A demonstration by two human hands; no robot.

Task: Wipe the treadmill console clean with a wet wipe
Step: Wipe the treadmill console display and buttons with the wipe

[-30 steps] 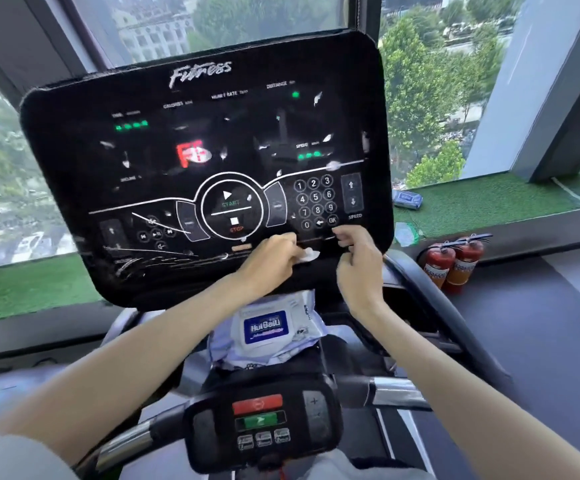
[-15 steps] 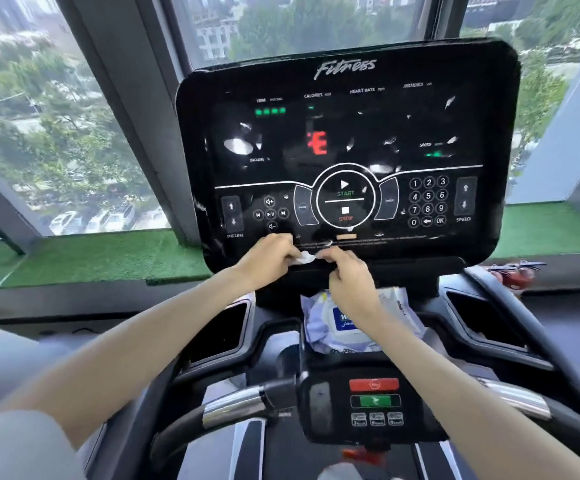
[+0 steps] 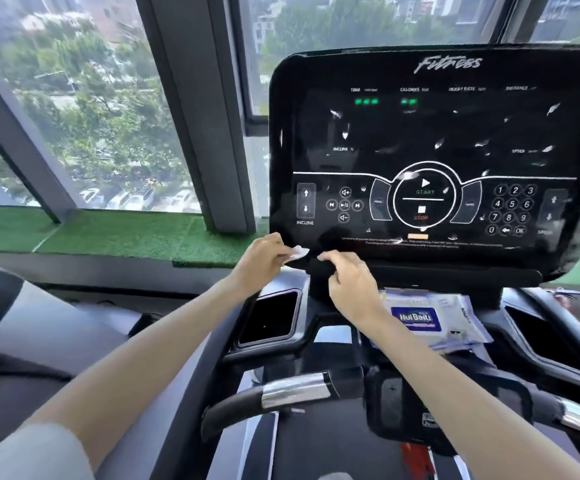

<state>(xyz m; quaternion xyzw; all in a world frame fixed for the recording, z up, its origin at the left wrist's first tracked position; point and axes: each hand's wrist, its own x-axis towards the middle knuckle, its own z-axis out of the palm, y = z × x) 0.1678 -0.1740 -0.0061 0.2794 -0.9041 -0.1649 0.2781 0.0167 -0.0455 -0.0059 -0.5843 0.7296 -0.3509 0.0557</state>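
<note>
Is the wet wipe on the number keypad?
No, the left hand pinches the wet wipe at the lower left corner of the console, far from the number keypad.

The black console (image 3: 420,133) carries the brand "Fitness" on top, and under it the labels TIME, CALORIES, HEART RATE, INCLINE and SPEED. Lower down it shows START, STOP and a keypad with the digits 0 to 9 and OK. The wipe pack (image 3: 416,318) has a blue label that reads "HuiBaiLi".
</note>
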